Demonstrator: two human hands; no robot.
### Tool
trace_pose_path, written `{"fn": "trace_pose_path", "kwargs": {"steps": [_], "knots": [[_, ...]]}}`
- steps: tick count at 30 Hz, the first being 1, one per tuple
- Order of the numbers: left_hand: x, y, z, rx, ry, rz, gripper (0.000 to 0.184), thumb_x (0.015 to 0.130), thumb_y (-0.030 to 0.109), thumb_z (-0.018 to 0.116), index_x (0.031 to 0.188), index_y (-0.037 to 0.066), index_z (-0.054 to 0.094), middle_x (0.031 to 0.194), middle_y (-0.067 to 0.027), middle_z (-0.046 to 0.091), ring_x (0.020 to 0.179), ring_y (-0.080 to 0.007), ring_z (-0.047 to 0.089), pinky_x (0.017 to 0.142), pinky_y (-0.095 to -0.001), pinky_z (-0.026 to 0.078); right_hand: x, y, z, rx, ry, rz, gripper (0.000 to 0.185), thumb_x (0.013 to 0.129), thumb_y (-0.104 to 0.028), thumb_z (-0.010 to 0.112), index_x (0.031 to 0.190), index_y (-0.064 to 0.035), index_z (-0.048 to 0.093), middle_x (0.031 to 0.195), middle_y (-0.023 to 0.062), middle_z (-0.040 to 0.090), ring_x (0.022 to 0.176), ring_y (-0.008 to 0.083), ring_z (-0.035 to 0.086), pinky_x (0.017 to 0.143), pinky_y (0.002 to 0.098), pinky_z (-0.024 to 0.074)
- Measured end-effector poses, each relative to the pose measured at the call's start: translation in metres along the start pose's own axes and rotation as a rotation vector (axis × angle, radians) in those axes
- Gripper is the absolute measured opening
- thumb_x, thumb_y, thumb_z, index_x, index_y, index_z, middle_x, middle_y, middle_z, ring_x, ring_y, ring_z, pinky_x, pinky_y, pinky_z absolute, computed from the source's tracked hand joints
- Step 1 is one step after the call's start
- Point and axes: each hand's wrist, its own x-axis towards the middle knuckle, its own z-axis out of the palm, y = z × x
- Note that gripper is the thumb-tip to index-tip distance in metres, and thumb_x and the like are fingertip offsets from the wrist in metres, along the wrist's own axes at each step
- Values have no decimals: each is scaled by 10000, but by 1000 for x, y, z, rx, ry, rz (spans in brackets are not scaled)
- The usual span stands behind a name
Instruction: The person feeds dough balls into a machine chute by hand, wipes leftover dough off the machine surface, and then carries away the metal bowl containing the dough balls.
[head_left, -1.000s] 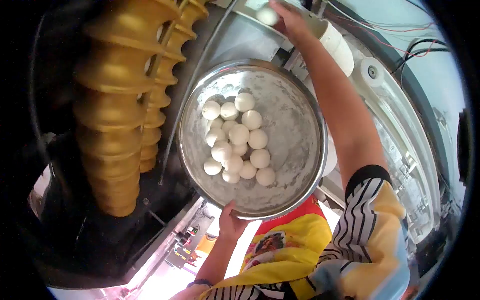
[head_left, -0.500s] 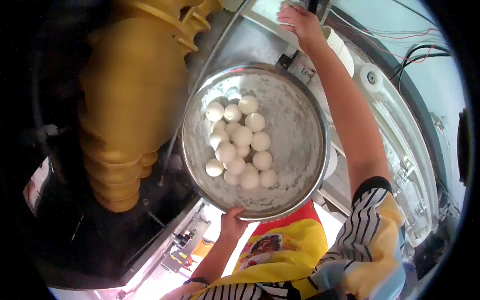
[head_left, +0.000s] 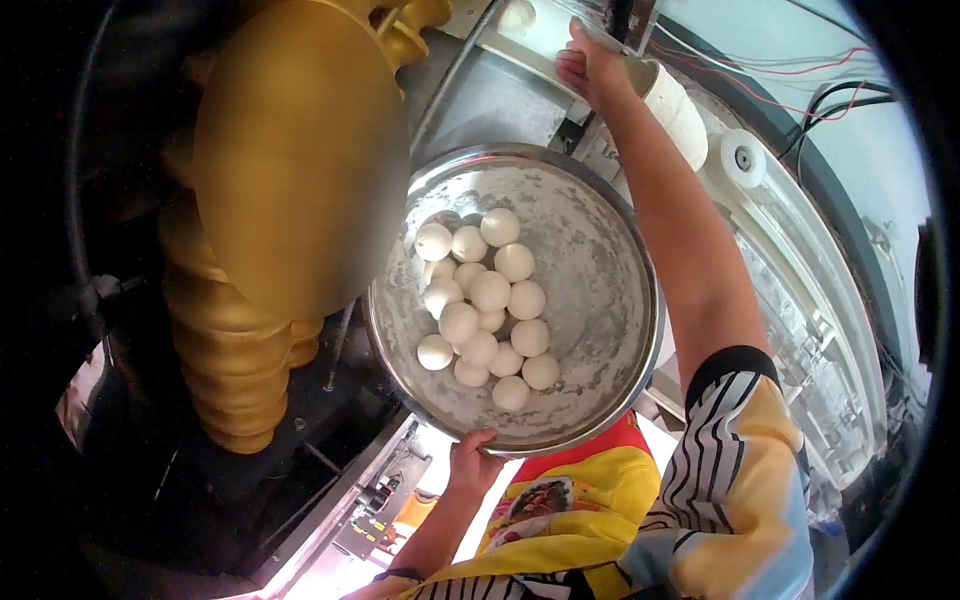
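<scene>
My left hand (head_left: pixel 474 462) grips the near rim of a wide metal bowl (head_left: pixel 600 330), thumb over the edge. Inside the bowl, several white dough balls (head_left: pixel 490 292) lie heaped toward its left side, and a floury coating marks the metal. My right hand (head_left: pixel 592 68) is beyond the far rim, beside a white cylinder (head_left: pixel 678 115). Its fingers are curled in; what they hold, if anything, is hidden. Another white ball (head_left: pixel 517 16) sits on a pale surface at the top edge, to the left of that hand.
A large golden ribbed object (head_left: pixel 230 370), partly blurred, stands at the left close to the bowl. Curved white machine parts (head_left: pixel 800 300) and a white roller (head_left: pixel 743 158) line the right side. Loose cables (head_left: pixel 840 100) hang by the wall.
The fingers of my right hand have curled in from a spread pose. A white ball has come into view at the top. The bowl appears slightly lower, and one ball inside has shifted toward me.
</scene>
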Motion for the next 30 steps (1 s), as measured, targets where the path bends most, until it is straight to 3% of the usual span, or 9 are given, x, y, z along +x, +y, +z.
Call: {"fn": "trace_pose_path", "kwargs": {"steps": [1, 4, 5, 8, 11, 14, 18, 21, 30], "knots": [[0, 0, 1, 17, 12, 11, 407, 694, -4, 514, 1092, -19, 430, 1057, -173, 513, 998, -351, 515, 886, -559, 412, -3, -1, 2, -28, 14, 6, 456, 740, -393, 657, 965, -14, 544, 844, 84, 561, 762, 156, 553, 700, 269, 469], [2, 0, -1, -1, -22, 4, 399, 690, -7, 517, 1081, -17, 437, 1026, -166, 524, 976, -347, 528, 883, -554, 416, -15, 5, 5, -556, -215, -643, 430, 709, -335, 683, 996, -38, 566, 879, 55, 569, 773, 135, 539, 698, 259, 458], [3, 1, -2, -12, -43, -6, 397, 688, -8, 518, 1077, -16, 438, 1016, -163, 528, 970, -345, 531, 884, -552, 417, -3, 14, 0, -598, -313, -729, 380, 693, -288, 694, 991, -71, 597, 913, 25, 571, 782, 116, 524, 725, 251, 431], [4, 0, -8, 16, 61, -6, 412, 688, -14, 513, 1092, -19, 430, 1043, -166, 519, 977, -356, 528, 887, -559, 411, -47, -6, 13, -260, -189, -435, 363, 694, -331, 695, 917, -54, 619, 894, 30, 614, 795, 126, 535, 727, 245, 424], [3, 0, -5, -22, 12, 3, 434, 692, -16, 507, 1117, -17, 418, 1080, -172, 505, 1023, -367, 500, 898, -569, 393, -107, -34, 22, -621, -796, -659, 351, 704, -325, 687, 919, -53, 630, 778, 26, 618, 714, 128, 542, 672, 248, 436], [3, 0, -3, -27, 8, -31, 446, 697, -14, 504, 1135, -7, 416, 1114, -169, 490, 1066, -372, 469, 910, -578, 374, -86, -40, 19, -757, -523, -441, 328, 716, -281, 673, 960, -67, 627, 996, 24, 577, 805, 102, 530, 718, 255, 433], [-2, 3, 2, -21, -65, -19, 446, 697, -7, 508, 1133, 0, 418, 1117, -169, 486, 1079, -372, 458, 924, -573, 364, -9, -9, 5, -90, -176, -145, 416, 763, -344, 644, 1016, -31, 541, 876, 67, 560, 804, 174, 549, 725, 288, 462], [-3, 3, 4, 10, -29, -13, 445, 698, -4, 509, 1133, -1, 419, 1122, -171, 486, 1066, -368, 470, 917, -562, 377, -1, 2, 1, 150, -94, 18, 503, 772, -395, 634, 1028, 10, 481, 820, 80, 544, 793, 199, 555, 730, 309, 490], [-1, 0, 3, -7, -46, 6, 424, 708, -11, 492, 1127, 1, 429, 1106, -167, 504, 1047, -350, 493, 897, -547, 407, -7, -1, 0, 180, -90, 35, 561, 748, -405, 660, 1037, 38, 472, 847, 110, 550, 821, 205, 557, 758, 310, 501]]}}
